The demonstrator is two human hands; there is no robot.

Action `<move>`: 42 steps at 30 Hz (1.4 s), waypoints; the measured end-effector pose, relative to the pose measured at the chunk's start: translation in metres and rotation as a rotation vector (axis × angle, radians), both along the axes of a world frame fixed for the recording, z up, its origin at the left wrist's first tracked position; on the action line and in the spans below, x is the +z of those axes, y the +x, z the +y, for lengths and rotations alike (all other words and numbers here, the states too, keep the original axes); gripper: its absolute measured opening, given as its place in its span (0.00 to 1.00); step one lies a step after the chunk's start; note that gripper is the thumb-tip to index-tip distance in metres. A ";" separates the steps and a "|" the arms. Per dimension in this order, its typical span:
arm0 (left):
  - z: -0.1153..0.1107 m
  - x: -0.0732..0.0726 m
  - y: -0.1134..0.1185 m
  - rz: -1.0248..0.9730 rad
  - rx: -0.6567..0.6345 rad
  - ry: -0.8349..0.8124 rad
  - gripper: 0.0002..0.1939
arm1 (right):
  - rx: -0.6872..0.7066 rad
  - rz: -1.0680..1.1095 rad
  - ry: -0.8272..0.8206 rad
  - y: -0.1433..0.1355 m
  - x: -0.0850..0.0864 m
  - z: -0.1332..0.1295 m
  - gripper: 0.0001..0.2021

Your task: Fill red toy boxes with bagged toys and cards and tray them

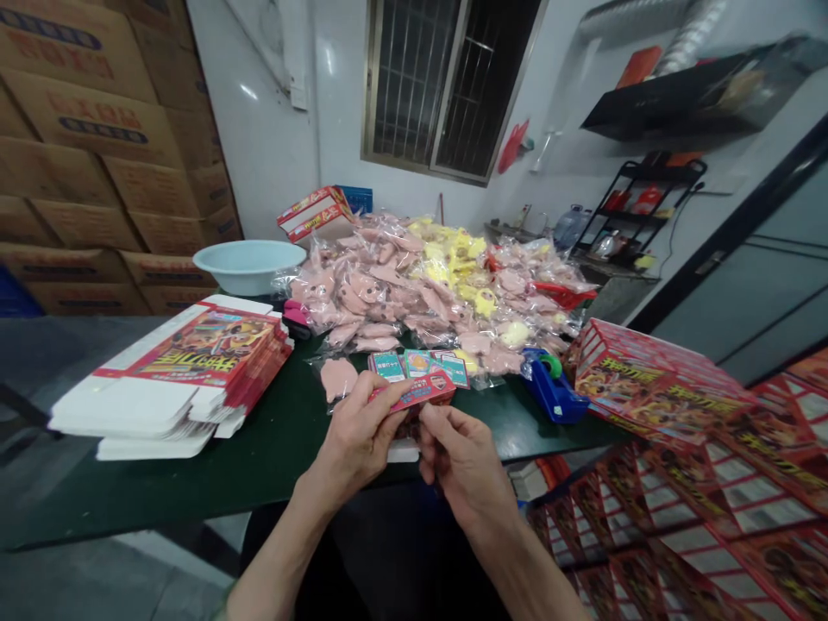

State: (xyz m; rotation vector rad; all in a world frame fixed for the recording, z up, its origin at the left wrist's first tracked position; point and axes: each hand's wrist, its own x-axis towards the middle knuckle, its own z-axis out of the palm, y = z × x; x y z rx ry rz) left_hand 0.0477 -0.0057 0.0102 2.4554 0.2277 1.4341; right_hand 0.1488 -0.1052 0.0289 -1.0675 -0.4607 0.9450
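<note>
A small red printed carton [423, 393] is between my hands at the front edge of the dark green table. My left hand [362, 423] grips its left end, thumb and fingers closed round it. At the carton's right end my right hand [459, 444] pinches near the lower edge, its fingers curled. A white flap [403, 452] shows below the carton. Just behind it lie several teal printed cards [388, 366]. Beside my left hand is a pink toy in a clear bag [337, 379].
A heap of bagged pink and yellow toys [388, 285] covers the table's back. Flattened cartons [207, 354] are stacked left, near a pale blue basin [249, 266]. A blue tape dispenser [555, 392] stands right, beside red cartons [653, 379]. Brown boxes [109, 112] line the left wall.
</note>
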 end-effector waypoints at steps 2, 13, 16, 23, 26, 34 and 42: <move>-0.001 0.001 0.000 -0.010 -0.004 0.005 0.18 | 0.024 0.029 -0.015 0.001 0.004 -0.003 0.18; 0.004 -0.002 0.005 0.014 0.074 -0.002 0.15 | -0.040 -0.072 0.067 -0.011 0.015 -0.021 0.14; 0.000 -0.002 0.005 -0.008 0.088 -0.012 0.16 | -0.035 -0.026 0.105 -0.010 0.009 -0.008 0.15; -0.005 -0.005 0.000 -0.042 0.066 -0.026 0.21 | -0.058 -0.024 0.044 -0.010 0.003 0.005 0.19; -0.004 -0.005 -0.002 0.027 0.022 0.006 0.20 | -0.091 -0.060 0.009 -0.011 0.003 0.005 0.20; -0.004 0.006 -0.007 0.051 -0.062 -0.043 0.21 | -0.095 -0.073 0.067 -0.015 -0.007 0.011 0.19; -0.003 0.006 0.007 -0.153 0.045 -0.098 0.10 | -0.055 -0.012 0.149 -0.017 -0.010 0.013 0.16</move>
